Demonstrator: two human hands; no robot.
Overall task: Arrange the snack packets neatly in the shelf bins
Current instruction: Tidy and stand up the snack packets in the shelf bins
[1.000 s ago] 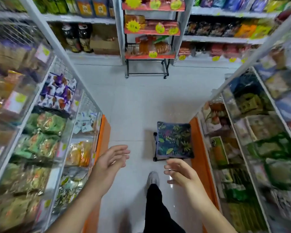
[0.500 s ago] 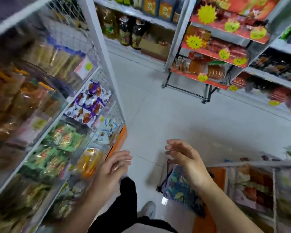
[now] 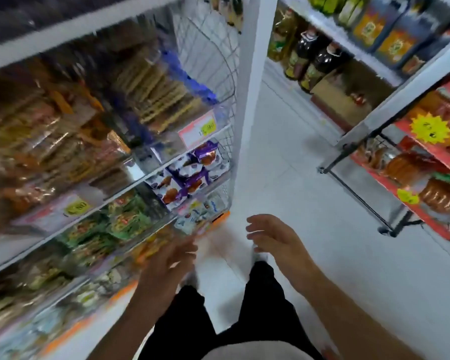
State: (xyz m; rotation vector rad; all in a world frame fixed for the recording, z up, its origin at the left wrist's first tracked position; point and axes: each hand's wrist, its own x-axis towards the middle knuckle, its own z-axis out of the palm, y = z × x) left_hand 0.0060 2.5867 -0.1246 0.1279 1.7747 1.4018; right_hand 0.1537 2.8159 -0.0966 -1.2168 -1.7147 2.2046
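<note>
A shelf unit with clear-fronted bins fills the left of the view, blurred by motion. Its bins hold brown biscuit packets, purple-and-white packets, green packets and orange packets. My left hand is blurred, fingers spread, in front of the lower bins near the orange packets, holding nothing. To its right my right hand hovers over the floor with relaxed, loosely curled fingers, also holding nothing.
A white upright post ends the shelf unit. Bottles stand on a far shelf. A red display rack with packaged goods stands at the right. White tiled floor lies between. My black-trousered legs are below.
The view has swung left toward the shelf bins; the patterned bag on the floor has left the view. Both hands stay open and held out, the left nearer the lower bins.
</note>
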